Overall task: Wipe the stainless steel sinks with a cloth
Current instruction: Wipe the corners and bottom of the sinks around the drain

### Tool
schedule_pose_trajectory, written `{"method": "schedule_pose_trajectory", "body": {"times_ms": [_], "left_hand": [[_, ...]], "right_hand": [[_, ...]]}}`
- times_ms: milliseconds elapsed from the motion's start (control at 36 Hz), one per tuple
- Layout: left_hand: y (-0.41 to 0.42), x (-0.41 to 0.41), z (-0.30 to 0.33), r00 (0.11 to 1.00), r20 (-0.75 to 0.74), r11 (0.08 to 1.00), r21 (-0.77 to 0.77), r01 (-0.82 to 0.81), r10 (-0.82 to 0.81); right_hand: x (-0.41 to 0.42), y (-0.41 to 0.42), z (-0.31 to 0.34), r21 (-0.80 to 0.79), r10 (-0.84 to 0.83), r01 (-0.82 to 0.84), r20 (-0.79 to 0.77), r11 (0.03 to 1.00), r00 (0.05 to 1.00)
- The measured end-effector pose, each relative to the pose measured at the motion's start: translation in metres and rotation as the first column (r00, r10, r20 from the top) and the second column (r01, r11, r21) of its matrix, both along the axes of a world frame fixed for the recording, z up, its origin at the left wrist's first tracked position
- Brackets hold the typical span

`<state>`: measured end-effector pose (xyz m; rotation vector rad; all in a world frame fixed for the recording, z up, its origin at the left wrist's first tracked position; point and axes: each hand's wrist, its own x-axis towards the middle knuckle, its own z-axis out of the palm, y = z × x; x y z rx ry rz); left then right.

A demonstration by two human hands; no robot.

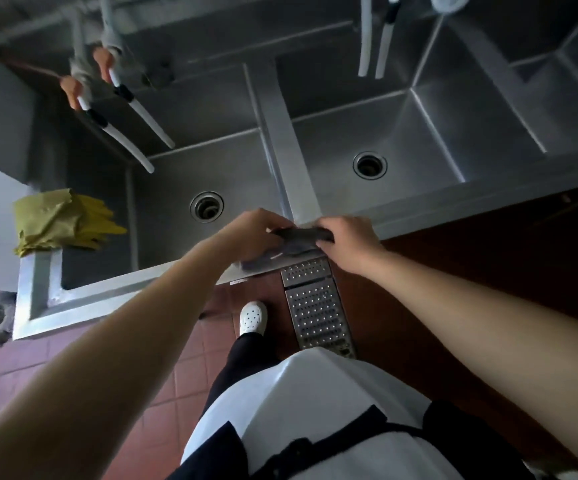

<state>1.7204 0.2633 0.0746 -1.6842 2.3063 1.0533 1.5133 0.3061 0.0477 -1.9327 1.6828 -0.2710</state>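
Gripping dark cloth (299,237) (bunched): both hands, sink rim (419,223).

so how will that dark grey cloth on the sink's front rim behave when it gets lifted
Probably floppy: the dark grey cloth bunches and folds between the left hand and right hand. Likely light, since fingertips alone pinch it. It drapes over the stainless steel sink rim, so it should sag, not roll.

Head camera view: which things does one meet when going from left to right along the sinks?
Yellow gloves → left sink drain → left hand → dark cloth → right hand → right sink drain.
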Motion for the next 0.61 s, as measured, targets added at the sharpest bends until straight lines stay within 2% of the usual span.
{"method": "schedule_pose_trajectory", "body": {"times_ms": [83, 167, 222, 306, 361, 417, 472, 500, 556, 611], "left_hand": [[0.002, -0.005, 0.009, 0.995, -0.086, 0.998, 0.032, -0.056, 0.059], [0.010, -0.006, 0.009, 0.965, -0.204, 0.965, 0.238, -0.113, 0.164], [0.017, -0.010, 0.002, 0.970, -0.189, 0.939, 0.333, -0.084, 0.154], [0.018, -0.015, -0.013, 0.979, -0.117, 0.947, 0.295, -0.124, 0.164], [0.012, -0.015, -0.019, 0.922, -0.208, 0.899, 0.368, -0.236, 0.327], [0.003, -0.015, -0.023, 0.786, -0.333, 0.822, 0.443, -0.358, 0.521], [-0.009, -0.016, -0.030, 0.659, -0.405, 0.773, 0.374, -0.512, 0.633], [-0.013, -0.015, -0.035, 0.653, -0.400, 0.765, 0.284, -0.578, 0.643], [-0.017, -0.011, -0.043, 0.719, -0.328, 0.782, 0.126, -0.610, 0.613], [-0.015, -0.003, -0.058, 0.813, -0.214, 0.837, 0.050, -0.545, 0.542]], "right_hand": [[-0.016, -0.007, 0.016, 0.159, -0.144, 0.110, 0.214, 0.981, 0.966], [-0.030, -0.015, 0.023, 0.180, -0.159, 0.111, 0.278, 0.977, 0.947], [-0.036, -0.017, 0.025, 0.217, -0.187, 0.118, 0.333, 0.969, 0.924], [-0.045, -0.022, 0.021, 0.300, -0.231, 0.129, 0.337, 0.945, 0.913], [-0.051, -0.029, 0.019, 0.363, -0.289, 0.162, 0.329, 0.918, 0.899], [-0.057, -0.038, 0.016, 0.355, -0.373, 0.250, 0.337, 0.901, 0.864], [-0.060, -0.046, 0.010, 0.275, -0.398, 0.326, 0.267, 0.904, 0.878], [-0.059, -0.046, 0.008, 0.245, -0.372, 0.325, 0.179, 0.914, 0.911], [-0.050, -0.043, -0.002, 0.196, -0.253, 0.248, -0.002, 0.949, 0.968], [-0.032, -0.039, -0.020, 0.196, -0.064, 0.085, -0.111, 0.977, 0.992]]}}
